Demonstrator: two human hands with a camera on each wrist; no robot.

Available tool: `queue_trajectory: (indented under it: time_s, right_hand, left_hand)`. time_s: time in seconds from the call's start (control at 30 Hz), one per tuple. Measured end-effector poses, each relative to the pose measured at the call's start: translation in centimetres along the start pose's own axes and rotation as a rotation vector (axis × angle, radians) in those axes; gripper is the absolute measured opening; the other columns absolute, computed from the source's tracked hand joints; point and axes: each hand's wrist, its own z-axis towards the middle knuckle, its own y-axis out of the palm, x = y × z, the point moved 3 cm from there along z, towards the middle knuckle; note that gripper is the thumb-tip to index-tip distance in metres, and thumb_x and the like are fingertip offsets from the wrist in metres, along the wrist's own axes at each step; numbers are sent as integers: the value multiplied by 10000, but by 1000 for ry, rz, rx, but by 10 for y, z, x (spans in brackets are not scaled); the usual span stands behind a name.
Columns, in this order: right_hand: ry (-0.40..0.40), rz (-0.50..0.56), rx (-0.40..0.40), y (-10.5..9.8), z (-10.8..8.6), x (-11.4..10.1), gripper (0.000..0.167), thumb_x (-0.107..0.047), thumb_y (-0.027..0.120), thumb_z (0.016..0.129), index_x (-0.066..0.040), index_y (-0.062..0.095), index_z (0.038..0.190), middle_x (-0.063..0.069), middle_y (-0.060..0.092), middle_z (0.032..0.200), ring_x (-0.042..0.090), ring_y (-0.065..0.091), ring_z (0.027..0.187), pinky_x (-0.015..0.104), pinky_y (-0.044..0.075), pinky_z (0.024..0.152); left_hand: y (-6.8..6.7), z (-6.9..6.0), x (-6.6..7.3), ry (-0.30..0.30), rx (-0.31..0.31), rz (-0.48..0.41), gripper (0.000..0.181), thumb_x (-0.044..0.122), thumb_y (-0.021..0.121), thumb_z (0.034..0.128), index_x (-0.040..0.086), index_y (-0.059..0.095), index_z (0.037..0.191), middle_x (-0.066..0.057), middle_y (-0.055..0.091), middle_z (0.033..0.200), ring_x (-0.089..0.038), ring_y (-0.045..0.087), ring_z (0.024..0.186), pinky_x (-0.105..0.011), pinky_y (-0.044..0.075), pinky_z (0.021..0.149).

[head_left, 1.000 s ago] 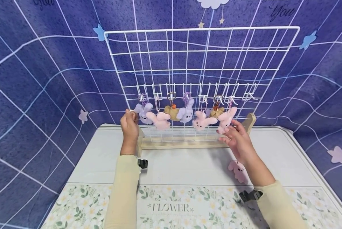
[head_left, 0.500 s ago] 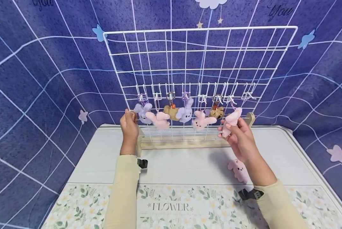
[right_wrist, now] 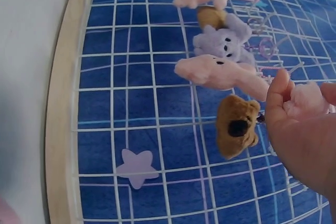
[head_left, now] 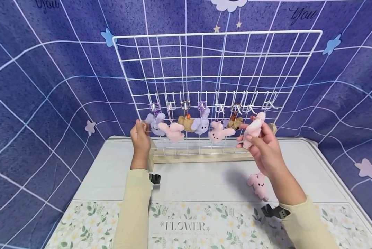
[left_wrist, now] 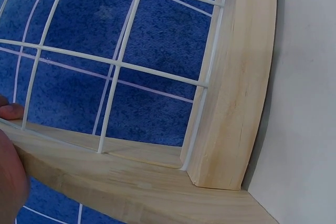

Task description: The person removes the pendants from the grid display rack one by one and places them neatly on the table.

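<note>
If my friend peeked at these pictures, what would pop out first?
Probably the row of fluffy animals hanging on the white wire grid. Next, maybe the right hand, holding a pink plush at the row's right end, and another pink plush lying on the table below.

In the head view, bright, even light is shining from above. The right hand (head_left: 265, 148) is casting a soft gray shadow on the white table (head_left: 189, 183), between four and five o'clock. Some tiny print (head_left: 186, 233) at six o'clock is looking too faint to read. The left wrist view is looking dimmer, and a thin shadow is running along the three o'clock side of the wooden post (left_wrist: 239, 87). In the right wrist view, the wire grid (right_wrist: 112, 54) is bending toward two o'clock, and the pink plush bunny (right_wrist: 307, 99) at three o'clock is looking blurry.
</note>
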Motion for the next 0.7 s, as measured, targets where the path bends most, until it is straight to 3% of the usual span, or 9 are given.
queue_trajectory:
  time_s: [0.13, 0.27, 0.5, 0.7]
  right_hand:
    - [-30, -44, 24, 2, -4, -3, 519, 146, 488, 1018, -92, 456, 1478, 78, 676, 1228, 179, 752, 871, 312, 650, 785]
    - [-85, -202, 70, 3, -9, -4, 576, 219, 546, 945, -89, 494, 1430, 32, 663, 1129, 132, 746, 851, 264, 641, 791]
    - [-110, -468, 38, 6, -22, -5, 912, 213, 589, 931, -174, 195, 1656, 68, 553, 1247, 129, 748, 800, 249, 637, 723]
    - [-55, -737, 17, 5, -33, -4, 696, 111, 552, 1005, -94, 319, 1629, 82, 498, 1237, 106, 732, 786, 205, 620, 730]
  left_hand:
    - [0, -1, 0, -16, 14, 6, 517, 163, 296, 1153, -73, 303, 693, 73, 383, 616, -41, 354, 553, -181, 288, 547]
    - [0, 0, 0, -33, 22, 7, 511, 143, 288, 1154, -87, 301, 697, 49, 378, 627, -51, 356, 557, -180, 297, 550]
    - [0, 1, -2, -41, 7, 4, 515, 175, 289, 1159, 9, 316, 673, 60, 373, 628, -69, 350, 560, -193, 289, 552]
    - [0, 1, -1, -32, 5, 3, 522, 196, 309, 1156, -27, 308, 684, 54, 371, 631, -60, 344, 563, -194, 284, 545]
